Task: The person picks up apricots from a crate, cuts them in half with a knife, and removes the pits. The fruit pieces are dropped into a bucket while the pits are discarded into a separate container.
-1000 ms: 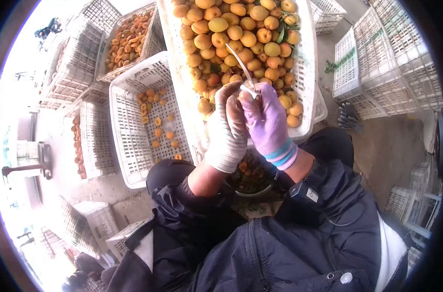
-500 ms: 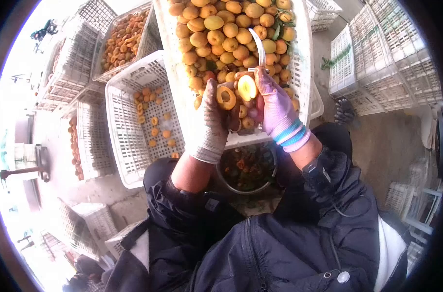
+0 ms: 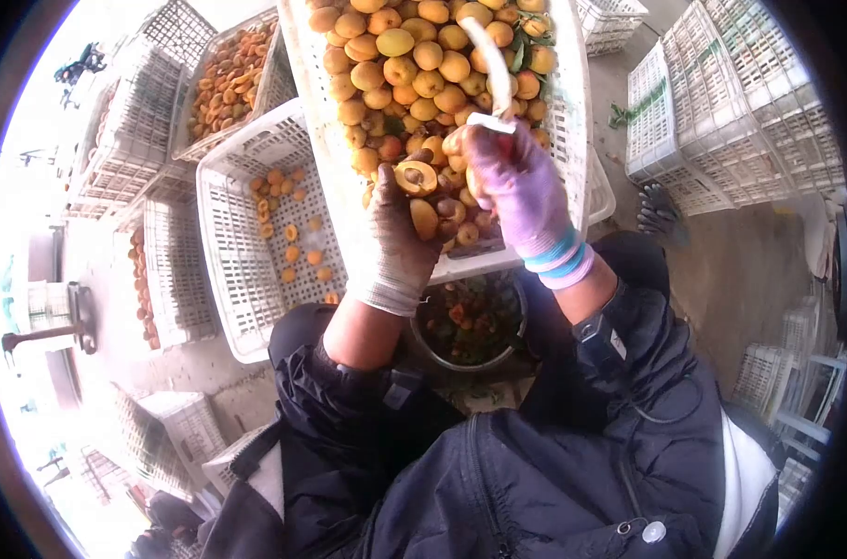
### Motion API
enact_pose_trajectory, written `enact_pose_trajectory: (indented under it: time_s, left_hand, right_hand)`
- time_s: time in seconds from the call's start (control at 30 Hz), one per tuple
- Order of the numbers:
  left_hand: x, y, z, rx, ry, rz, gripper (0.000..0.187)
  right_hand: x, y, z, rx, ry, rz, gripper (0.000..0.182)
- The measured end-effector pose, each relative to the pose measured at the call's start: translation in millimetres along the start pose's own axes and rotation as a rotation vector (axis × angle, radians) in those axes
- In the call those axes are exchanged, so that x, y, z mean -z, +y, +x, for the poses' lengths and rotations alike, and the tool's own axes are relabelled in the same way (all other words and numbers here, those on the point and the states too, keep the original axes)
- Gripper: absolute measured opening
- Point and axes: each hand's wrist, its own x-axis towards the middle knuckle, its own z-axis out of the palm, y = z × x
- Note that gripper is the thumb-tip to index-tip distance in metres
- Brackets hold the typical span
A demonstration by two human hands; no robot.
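Note:
My left hand (image 3: 391,233), in a soiled white glove, grips an apricot half (image 3: 416,177) by thumb and fingers, its cut face up and the brown pit in the middle. Another orange apricot (image 3: 424,220) shows just below it, beside the palm. In a purple glove with blue bands, my right hand (image 3: 524,191) is wrapped round the handle of a curved knife (image 3: 495,73), whose pale blade points up and away. Its fingers partly hide an apricot piece at their left side. Both hands are over the near end of a white crate (image 3: 572,168) heaped with whole apricots (image 3: 428,56).
At the left, a white crate (image 3: 242,279) holds scattered apricot halves (image 3: 293,253). Behind it stands a crate full of halves (image 3: 228,88). A metal bowl (image 3: 521,345) with scraps sits between my knees. Stacked crates (image 3: 721,102) and dark gloves (image 3: 659,210) are at the right.
My hands have moved apart. The right hand has turned, with the knife blade shifting up and left. The half in my left hand has moved left and now shows a pit.

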Motion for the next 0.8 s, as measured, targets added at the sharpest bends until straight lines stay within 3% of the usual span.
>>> enact_pose_trajectory:
  time_s: [0.1,0.2,0.23,0.3,0.37,0.53,0.6,0.7,0.8]
  left_hand:
    - [-25.9,-4.4,-4.8,-0.093,0.251,0.158,0.061]
    - [-23.0,-9.0,-5.7,-0.108,0.109,0.348,0.061]
    - [-32.5,-18.7,-7.2,-0.168,0.275,0.360,0.061]
    - [-36.7,-18.5,-12.0,-0.178,0.168,0.431,0.061]
    - [-37.0,-17.0,-12.7,-0.199,-0.014,0.558,0.063]
    - [-51.6,-18.7,-19.6,-0.206,0.081,0.573,0.063]
    - [-49.8,-16.5,-22.6,-0.222,0.115,0.582,0.063]
    - [-33.9,-12.5,-23.5,-0.140,0.002,0.663,0.065]
    - [-28.1,-13.6,-21.4,-0.251,0.094,0.663,0.055]
  right_hand:
    - [12.6,-2.2,17.0,0.038,0.053,0.299,0.026]
    - [10.9,-7.6,21.2,0.093,0.072,0.430,0.025]
    - [6.8,-12.5,19.5,0.121,0.043,0.476,0.025]
    - [0.8,-13.5,18.2,0.183,-0.011,0.518,0.026]
    - [0.5,-17.6,18.3,0.223,-0.014,0.346,0.037]
    - [0.4,-16.4,12.9,0.288,-0.017,0.112,0.047]
    - [0.1,-14.8,11.4,0.270,-0.089,0.240,0.049]
    - [3.0,-10.9,16.3,0.192,-0.113,0.439,0.048]
    - [4.0,-4.9,19.4,0.135,-0.146,0.608,0.049]
